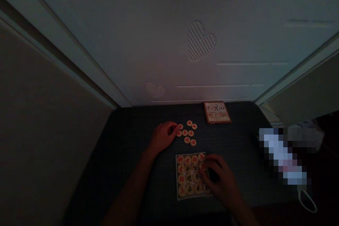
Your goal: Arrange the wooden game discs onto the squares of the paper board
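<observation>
Several round Chinese chess pieces with red characters lie loose on the dark table. My left hand is at their left side, fingers curled together, with its fingertips on the edge of one red-marked piece. Nearer to me is a square open box holding rows of Chinese chess pieces, some marked red and some black. My right hand reaches over the box's right side. Its thumb and fingers close around a red-marked piece in the right column, and the hand partly hides the pieces below it.
A flat box lid with printed characters lies at the back right of the dark table. Behind the table rises a pale panel with embossed hearts. A blurred-out object with a white cord loop is at the right edge.
</observation>
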